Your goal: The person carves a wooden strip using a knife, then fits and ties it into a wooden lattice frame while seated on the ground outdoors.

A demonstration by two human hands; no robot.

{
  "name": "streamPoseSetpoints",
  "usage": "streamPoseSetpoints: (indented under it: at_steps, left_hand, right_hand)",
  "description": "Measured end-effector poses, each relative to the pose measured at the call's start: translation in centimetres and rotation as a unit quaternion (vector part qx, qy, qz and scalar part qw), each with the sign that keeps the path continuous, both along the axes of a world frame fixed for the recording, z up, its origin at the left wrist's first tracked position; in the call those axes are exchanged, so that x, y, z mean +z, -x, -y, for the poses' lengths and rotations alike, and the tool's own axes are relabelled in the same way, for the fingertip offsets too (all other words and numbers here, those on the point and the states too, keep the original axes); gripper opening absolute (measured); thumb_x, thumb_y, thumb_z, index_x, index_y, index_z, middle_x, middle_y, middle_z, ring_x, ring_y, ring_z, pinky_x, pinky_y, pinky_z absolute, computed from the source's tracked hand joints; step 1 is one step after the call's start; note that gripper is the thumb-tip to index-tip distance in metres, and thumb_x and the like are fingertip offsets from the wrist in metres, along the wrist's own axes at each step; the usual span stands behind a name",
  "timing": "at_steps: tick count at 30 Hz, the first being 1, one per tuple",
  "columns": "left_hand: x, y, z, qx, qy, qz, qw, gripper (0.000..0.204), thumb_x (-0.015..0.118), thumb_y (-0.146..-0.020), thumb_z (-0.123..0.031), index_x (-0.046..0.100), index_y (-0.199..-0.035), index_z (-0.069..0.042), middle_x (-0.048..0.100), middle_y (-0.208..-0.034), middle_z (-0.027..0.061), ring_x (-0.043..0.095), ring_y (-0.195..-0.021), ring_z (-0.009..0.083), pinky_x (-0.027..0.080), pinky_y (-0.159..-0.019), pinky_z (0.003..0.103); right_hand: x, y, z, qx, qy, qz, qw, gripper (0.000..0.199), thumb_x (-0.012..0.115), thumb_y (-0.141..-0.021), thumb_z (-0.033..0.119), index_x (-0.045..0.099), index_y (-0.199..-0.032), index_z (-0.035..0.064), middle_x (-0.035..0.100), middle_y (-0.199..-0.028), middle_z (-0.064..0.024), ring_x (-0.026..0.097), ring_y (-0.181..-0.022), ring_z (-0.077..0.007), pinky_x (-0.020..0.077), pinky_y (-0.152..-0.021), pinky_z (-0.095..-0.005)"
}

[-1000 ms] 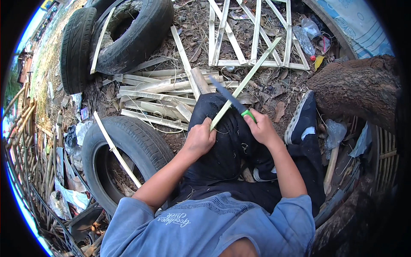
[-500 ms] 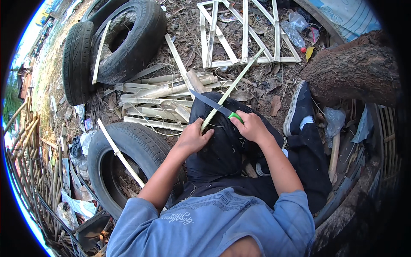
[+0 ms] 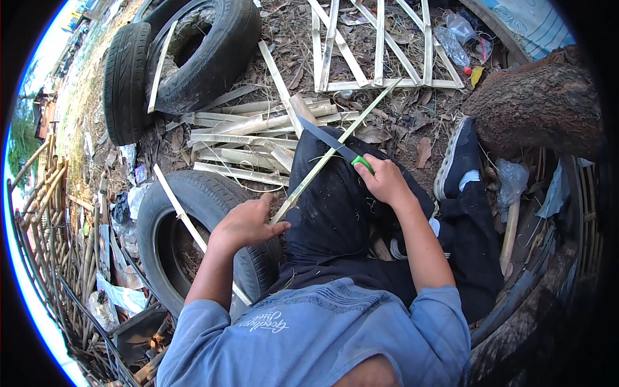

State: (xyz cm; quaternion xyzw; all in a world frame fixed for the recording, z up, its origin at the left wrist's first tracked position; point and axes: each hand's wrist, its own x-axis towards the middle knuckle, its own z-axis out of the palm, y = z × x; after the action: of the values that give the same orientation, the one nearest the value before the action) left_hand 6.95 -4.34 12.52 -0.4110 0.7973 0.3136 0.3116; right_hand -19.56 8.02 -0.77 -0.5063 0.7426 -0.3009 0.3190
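Observation:
My right hand (image 3: pixel 385 179) is closed around the green handle of a knife (image 3: pixel 320 134). The knife's dark blade lies across a long, thin bamboo strip (image 3: pixel 311 175) above my raised knee. My left hand (image 3: pixel 248 222) has the near end of that strip between thumb and fingers, beside the knee. From there the strip slants away to the upper right, its far end over the ground. Part of the left hand's grip is hidden behind the hand itself. A few thin shavings cling to my dark trousers (image 3: pixel 322 219).
Beyond my knee lies a pile of split bamboo (image 3: pixel 245 137). Farther off is a bamboo lattice frame (image 3: pixel 380 51). An old tyre (image 3: pixel 193 226) sits at my left, with more tyres (image 3: pixel 225 58) behind. A thick trunk (image 3: pixel 535 103) stands at right, near plastic bags (image 3: pixel 512 180).
My left hand has moved down and to the left, away from the blade, with the strip's near end. The knife and right hand have shifted slightly right in the picture.

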Motion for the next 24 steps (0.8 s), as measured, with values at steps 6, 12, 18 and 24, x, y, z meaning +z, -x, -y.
streamPoseSetpoints:
  at_steps: [6, 12, 18, 24]
  left_hand:
    - [-1.8, 0.1, -1.7, 0.002, -0.001, -0.065, 0.998, 0.035, 0.051, -0.096, -0.03, 0.05, -0.108, 0.003, 0.063, -0.091, 0.0304, 0.06, -0.093, 0.0465, 0.045, -0.082, 0.053]
    - [-4.8, -1.1, -0.9, -0.021, -0.02, -0.093, 0.995, 0.028, 0.047, -0.096, -0.022, 0.044, -0.102, 0.005, 0.062, -0.084, 0.0303, 0.059, -0.088, 0.0484, 0.043, -0.079, 0.055]
    - [-8.9, -2.1, -0.7, -0.032, -0.049, -0.148, 0.987, 0.024, 0.048, -0.093, -0.018, 0.043, -0.1, 0.005, 0.059, -0.085, 0.0313, 0.056, -0.088, 0.0506, 0.043, -0.078, 0.055]
    - [-11.4, -1.4, -0.7, -0.042, -0.049, -0.246, 0.967, 0.023, 0.05, -0.09, -0.015, 0.042, -0.099, 0.005, 0.056, -0.086, 0.0301, 0.055, -0.089, 0.0486, 0.042, -0.079, 0.052]
  right_hand:
    - [0.6, -0.5, 0.0, -0.012, -0.025, 0.008, 1.0, 0.038, 0.051, -0.096, 0.04, 0.056, -0.086, 0.0041, 0.061, -0.066, -0.0215, 0.061, -0.072, -0.0446, 0.0473, -0.064, -0.0515]
    - [2.2, -0.4, -1.0, -0.018, -0.084, 0.068, 0.994, 0.04, 0.049, -0.097, 0.041, 0.058, -0.087, 0.0027, 0.06, -0.067, -0.0229, 0.061, -0.072, -0.0446, 0.0473, -0.064, -0.0497]
    - [2.2, -0.9, -1.7, -0.023, -0.059, 0.056, 0.996, 0.041, 0.05, -0.097, 0.04, 0.058, -0.086, 0.0019, 0.06, -0.068, -0.0234, 0.062, -0.073, -0.0439, 0.0475, -0.064, -0.0487]
    - [1.0, -2.0, -2.5, -0.009, -0.029, 0.032, 0.999, 0.039, 0.052, -0.097, 0.037, 0.057, -0.084, 0.0006, 0.059, -0.066, -0.0259, 0.061, -0.07, -0.046, 0.0472, -0.06, -0.0494]
